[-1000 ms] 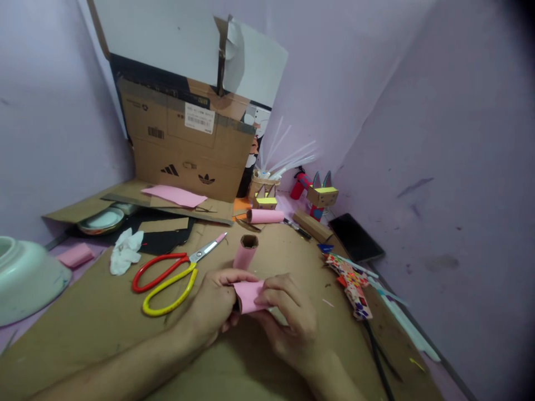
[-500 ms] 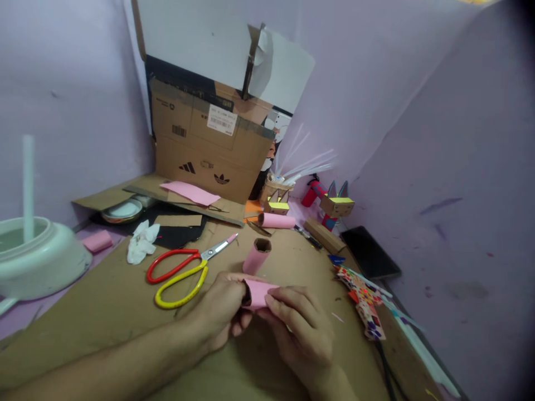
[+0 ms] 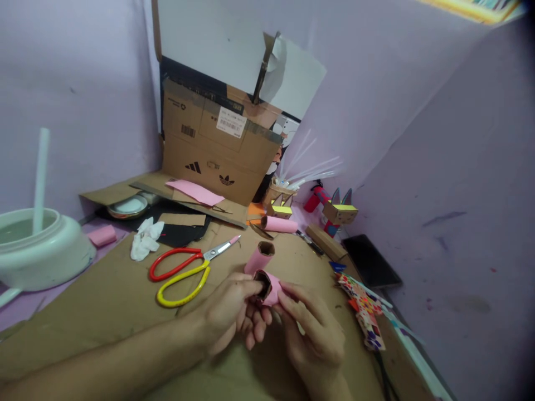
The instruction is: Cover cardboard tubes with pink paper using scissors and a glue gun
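Observation:
Between my two hands is a short cardboard tube (image 3: 273, 290) wrapped in pink paper, its open brown end facing left. A finger of my left hand (image 3: 234, 309) reaches into that end, while its other fingers curl below. My right hand (image 3: 311, 323) grips the tube's right side, thumb and fingers pressed on the pink paper. Just behind it, a second pink-covered tube (image 3: 258, 258) stands upright on the cardboard sheet. Scissors (image 3: 196, 267) with one red and one yellow handle lie left of the tubes, blades pointing away to the right.
A cardboard box (image 3: 217, 145) stands at the back. Left are a white pot (image 3: 45, 262), crumpled tissue (image 3: 146, 239) and a pink roll (image 3: 102, 236). Another pink tube (image 3: 280, 224) lies farther back. A black tablet (image 3: 370, 260) and a patterned glue gun (image 3: 365, 312) are at the right.
The held tube has turned so its open end shows more toward me. My left finger now sits inside that end. The view has shifted slightly, moving the scene right.

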Demonstrator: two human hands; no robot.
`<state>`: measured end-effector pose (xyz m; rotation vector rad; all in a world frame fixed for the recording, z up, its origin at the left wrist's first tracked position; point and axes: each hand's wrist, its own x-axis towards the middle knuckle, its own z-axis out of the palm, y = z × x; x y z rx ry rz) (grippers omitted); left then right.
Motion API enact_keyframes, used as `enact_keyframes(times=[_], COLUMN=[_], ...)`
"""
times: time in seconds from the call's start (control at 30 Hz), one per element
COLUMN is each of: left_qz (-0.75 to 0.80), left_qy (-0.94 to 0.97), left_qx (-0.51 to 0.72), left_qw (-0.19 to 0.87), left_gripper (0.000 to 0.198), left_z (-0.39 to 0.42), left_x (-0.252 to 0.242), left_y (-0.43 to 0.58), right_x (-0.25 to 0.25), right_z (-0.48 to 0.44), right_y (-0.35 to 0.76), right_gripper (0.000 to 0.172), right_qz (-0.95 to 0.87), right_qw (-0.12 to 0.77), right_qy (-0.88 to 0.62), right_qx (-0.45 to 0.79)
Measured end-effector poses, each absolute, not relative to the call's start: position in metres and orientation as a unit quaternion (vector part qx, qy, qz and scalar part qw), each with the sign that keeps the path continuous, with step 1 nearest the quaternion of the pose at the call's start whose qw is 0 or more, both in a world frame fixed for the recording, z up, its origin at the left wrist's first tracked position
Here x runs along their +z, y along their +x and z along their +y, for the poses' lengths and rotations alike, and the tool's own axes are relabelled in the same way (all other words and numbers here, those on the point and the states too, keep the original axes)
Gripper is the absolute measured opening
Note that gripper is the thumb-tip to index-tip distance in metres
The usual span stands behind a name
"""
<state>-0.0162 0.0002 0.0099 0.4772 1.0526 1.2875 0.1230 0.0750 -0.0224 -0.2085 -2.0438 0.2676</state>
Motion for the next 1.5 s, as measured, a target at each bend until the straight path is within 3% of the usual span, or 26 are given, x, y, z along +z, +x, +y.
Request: enact_keyframes(times=[0.33, 0.6, 0.83, 1.03, 1.5], left_qz=[0.47, 0.494, 0.503, 0.491, 0.6], left_qy=[0.241, 0.303, 0.426, 0.421, 0.483], left_qx=[0.563, 0.497, 0.508, 0.522, 0.464], left_qw=[0.636, 0.647, 0.554, 0.556, 0.438], left_gripper=[0.027, 0.047, 0.057, 0.039, 0.034], left_z=[0.001, -0.003, -0.009, -0.006, -0.006], left_x=[0.007, 0.008, 0.006, 0.01, 0.009], left_y=[-0.011, -0.017, -0.017, -0.02, -0.022], right_x=[-0.024, -0.026, -0.019, -0.021, -0.018], right_z=[0.067, 0.071, 0.068, 0.07, 0.072], right_y=[0.124, 0.128, 0.124, 0.125, 0.124], right_gripper=[0.026, 0.025, 0.026, 0.029, 0.024], right_qz=[-0.853, -0.829, -0.824, -0.837, -0.843], right_qw=[0.498, 0.512, 0.496, 0.483, 0.463], right_qy=[-0.113, -0.151, -0.157, -0.138, -0.131], right_qx=[0.109, 0.164, 0.223, 0.218, 0.24])
